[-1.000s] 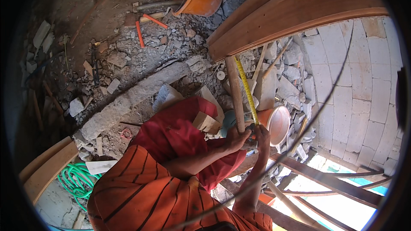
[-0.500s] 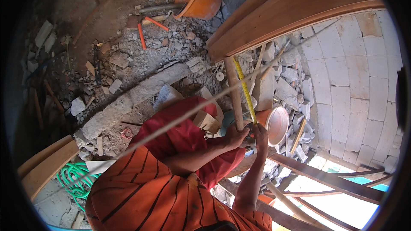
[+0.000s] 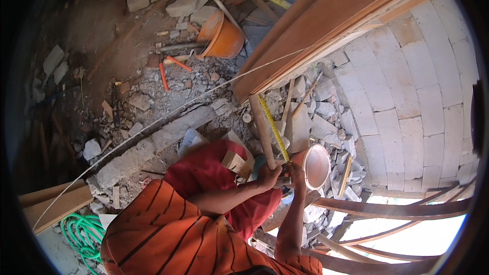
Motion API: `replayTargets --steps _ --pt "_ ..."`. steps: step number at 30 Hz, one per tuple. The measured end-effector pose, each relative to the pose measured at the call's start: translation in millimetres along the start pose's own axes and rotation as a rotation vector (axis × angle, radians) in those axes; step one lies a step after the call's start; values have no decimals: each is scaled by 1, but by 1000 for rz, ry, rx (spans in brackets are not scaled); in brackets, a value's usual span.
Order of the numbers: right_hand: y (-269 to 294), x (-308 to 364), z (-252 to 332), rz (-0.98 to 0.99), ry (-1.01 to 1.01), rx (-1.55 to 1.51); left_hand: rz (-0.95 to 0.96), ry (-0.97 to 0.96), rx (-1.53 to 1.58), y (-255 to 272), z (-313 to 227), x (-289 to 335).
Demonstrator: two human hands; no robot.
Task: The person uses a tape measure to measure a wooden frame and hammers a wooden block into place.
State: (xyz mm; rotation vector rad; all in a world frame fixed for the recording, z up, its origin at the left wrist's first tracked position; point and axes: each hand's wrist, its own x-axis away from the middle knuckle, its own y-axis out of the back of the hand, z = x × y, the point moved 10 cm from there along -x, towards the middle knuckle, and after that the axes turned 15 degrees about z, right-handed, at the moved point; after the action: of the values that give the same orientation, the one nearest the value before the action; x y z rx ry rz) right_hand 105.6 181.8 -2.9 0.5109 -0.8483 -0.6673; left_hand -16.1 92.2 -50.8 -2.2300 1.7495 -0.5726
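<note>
Measuring a wooden post with a yellow tape, both hands low on the post.

Nearest me, my left hand [image 3: 268,175] is curled closed around the foot of the wooden post [image 3: 261,127], and my right hand [image 3: 296,173] pinches the yellow tape measure [image 3: 272,127] just beside it; I cannot tell whether a case sits in that grip. The tape lies flat along the post, running up and away from both hands toward the sloping timber beam [image 3: 331,30]. To do this well I judge the tape must stay taut, flush and parallel to the post. A round pan [image 3: 317,165] sits just right of my hands; farther off, rubble and an orange bucket [image 3: 221,38].
</note>
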Motion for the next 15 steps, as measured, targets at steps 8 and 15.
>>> replayTargets --steps 8,15 --pt "-4 -3 -15 -35 121 91 58 -3 -19 -3 -14 0" --pt "-5 4 14 -82 358 327 41 -22 -17 -1 -22 2"
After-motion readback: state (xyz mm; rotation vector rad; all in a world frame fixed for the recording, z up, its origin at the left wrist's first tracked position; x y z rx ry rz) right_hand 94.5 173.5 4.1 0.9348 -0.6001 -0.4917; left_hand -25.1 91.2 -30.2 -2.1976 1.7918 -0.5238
